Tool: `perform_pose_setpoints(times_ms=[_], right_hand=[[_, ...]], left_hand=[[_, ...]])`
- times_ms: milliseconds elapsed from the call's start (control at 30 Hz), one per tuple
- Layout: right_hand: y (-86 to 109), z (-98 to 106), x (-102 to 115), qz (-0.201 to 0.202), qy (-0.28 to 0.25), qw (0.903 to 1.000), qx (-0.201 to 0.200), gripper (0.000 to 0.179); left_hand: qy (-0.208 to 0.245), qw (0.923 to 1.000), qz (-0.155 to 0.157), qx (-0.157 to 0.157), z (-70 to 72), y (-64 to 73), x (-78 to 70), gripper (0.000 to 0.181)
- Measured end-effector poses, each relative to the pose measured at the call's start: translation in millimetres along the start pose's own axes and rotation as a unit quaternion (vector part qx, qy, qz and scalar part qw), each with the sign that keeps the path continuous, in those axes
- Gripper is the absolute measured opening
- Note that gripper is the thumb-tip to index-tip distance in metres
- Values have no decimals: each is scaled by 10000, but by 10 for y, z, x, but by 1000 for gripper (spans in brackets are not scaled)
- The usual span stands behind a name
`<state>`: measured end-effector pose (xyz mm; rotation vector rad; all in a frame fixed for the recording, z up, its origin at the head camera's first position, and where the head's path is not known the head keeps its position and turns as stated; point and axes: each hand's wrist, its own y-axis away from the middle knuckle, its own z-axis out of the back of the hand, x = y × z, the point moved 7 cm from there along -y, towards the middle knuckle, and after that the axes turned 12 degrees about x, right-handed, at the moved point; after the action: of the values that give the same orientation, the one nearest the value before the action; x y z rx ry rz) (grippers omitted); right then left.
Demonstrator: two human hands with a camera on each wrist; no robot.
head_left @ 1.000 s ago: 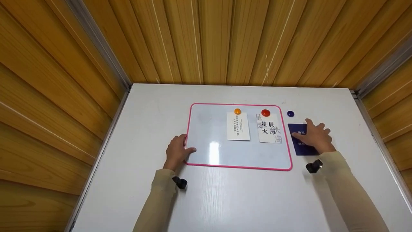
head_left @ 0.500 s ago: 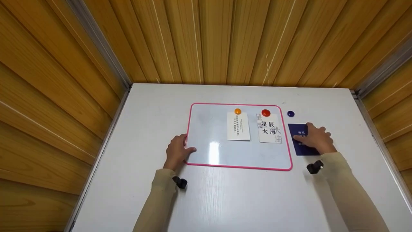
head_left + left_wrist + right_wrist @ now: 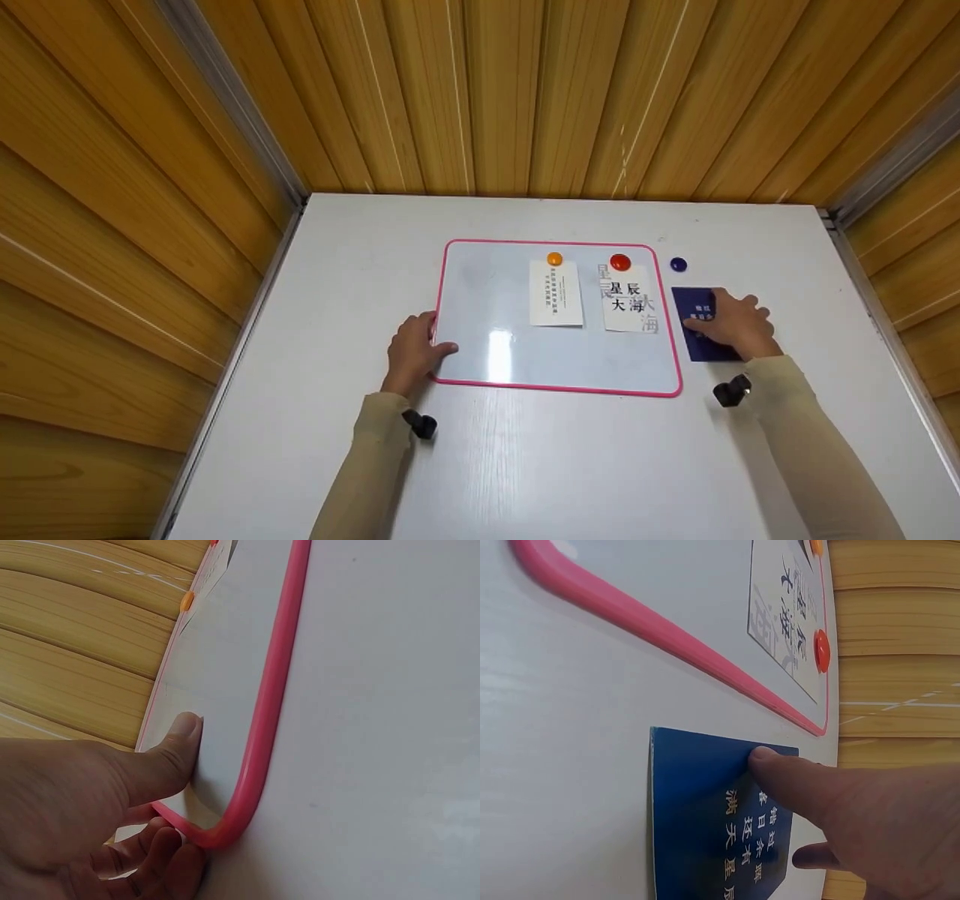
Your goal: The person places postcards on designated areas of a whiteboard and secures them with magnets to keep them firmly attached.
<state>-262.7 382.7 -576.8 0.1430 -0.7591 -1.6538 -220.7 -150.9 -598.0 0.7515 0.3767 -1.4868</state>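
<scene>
A whiteboard [image 3: 480, 300] with a pink rim lies on the white table. My left hand [image 3: 412, 354] grips its left side, thumb on the face and fingers curled round the rim, as the left wrist view shows. To the board's right lies a dark blue card [image 3: 697, 341] printed with pale characters. Over that card spreads my right hand [image 3: 739, 326]. Its thumb [image 3: 780, 772] touches the card near one edge, while the other fingers reach toward the far side, partly hidden in the right wrist view. A dark blue round magnet [image 3: 678, 264] sits above the card.
On the board are a white card [image 3: 555, 296] under an orange magnet [image 3: 554, 259] and a second printed card [image 3: 622, 315] under a red magnet [image 3: 620, 262]. Wood-patterned panels [image 3: 495, 97] rise behind the table [image 3: 480, 465] and at both sides.
The fingers of my right hand have drawn in slightly toward the blue card. My left hand, the board and the magnets have stayed in place.
</scene>
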Motion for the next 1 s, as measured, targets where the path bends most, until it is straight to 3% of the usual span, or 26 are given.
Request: perform_pose_setpoints(times_ms=[1000], right_hand=[[-14,-25,-21,-14,84,9999,-118,91]], left_hand=[[-90,9999,59,2,-20,-21,0,70]])
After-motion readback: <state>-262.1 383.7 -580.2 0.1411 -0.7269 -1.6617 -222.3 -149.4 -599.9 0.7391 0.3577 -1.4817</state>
